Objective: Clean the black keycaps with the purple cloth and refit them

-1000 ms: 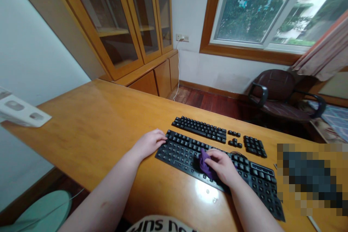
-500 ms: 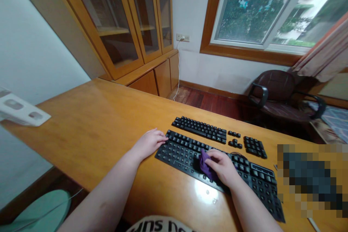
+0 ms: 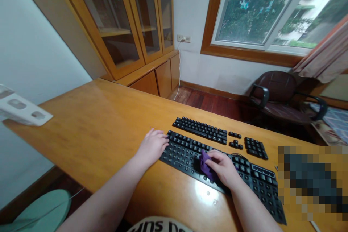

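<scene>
A black keyboard [image 3: 181,154] with many keycaps off lies aslant on the wooden desk, showing bare switches in its lower rows. My left hand [image 3: 154,145] covers its left end, fingers curled onto the edge and steadying it. In my right hand [image 3: 223,166] a bunched purple cloth [image 3: 207,166] is pinched and pressed on the middle of the keyboard. The hand hides the keys beneath. Behind the keyboard sit removed keycaps, laid out in blocks: a main block [image 3: 199,129], small arrow and navigation groups [image 3: 235,145], and a number-pad block [image 3: 255,147].
The wooden desk [image 3: 108,116] spans the view. A white holder with cut-outs [image 3: 25,110] stands at the left, and a blurred-out dark object [image 3: 312,179] lies at the right. Beyond are a glass-door cabinet [image 3: 141,58], an office chair [image 3: 280,96] and, low left, a green stool [image 3: 43,212].
My left hand has slid slightly, its thumb now further along the keyboard's left end. The right hand and the cloth stay at nearly the same spot.
</scene>
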Action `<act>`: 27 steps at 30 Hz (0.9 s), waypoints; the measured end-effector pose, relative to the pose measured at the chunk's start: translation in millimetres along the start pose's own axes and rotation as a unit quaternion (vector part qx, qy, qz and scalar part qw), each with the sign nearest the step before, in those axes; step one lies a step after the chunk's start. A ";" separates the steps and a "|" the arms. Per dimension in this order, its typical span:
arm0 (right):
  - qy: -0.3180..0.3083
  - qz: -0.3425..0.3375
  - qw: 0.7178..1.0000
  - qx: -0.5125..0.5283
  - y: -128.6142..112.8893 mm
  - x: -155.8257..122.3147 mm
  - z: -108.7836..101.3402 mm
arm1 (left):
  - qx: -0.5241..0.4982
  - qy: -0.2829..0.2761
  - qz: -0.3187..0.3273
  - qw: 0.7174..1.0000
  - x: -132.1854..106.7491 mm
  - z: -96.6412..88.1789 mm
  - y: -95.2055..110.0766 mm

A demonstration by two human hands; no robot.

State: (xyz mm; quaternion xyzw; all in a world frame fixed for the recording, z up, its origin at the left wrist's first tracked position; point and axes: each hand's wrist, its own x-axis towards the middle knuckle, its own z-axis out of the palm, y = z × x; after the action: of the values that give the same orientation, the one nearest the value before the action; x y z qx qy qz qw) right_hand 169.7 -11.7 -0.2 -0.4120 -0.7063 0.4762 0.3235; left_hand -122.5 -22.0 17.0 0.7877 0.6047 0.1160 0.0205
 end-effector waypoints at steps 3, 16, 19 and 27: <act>0.001 -0.002 1.000 0.001 -0.8 0.5 0.1 | 0.046 0.008 -0.033 0.998 -6.8 -1.6 17.4; 0.004 -0.006 1.000 -0.003 4.4 1.0 0.4 | 0.021 -0.091 -0.085 0.992 2.2 -12.0 17.7; 0.001 -0.004 1.000 -0.001 4.5 0.6 0.4 | 0.010 -0.101 -0.075 0.992 4.8 -14.7 13.3; -0.001 -0.007 1.000 -0.001 2.9 0.3 2.3 | -0.107 -0.068 -0.072 0.989 85.3 -13.2 -12.0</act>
State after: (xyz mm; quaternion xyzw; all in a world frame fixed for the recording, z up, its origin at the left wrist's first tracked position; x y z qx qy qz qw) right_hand 168.4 -11.7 -3.7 -0.4067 -0.7101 0.4733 0.3261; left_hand -116.0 61.4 41.3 0.7411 0.6415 0.1246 0.1542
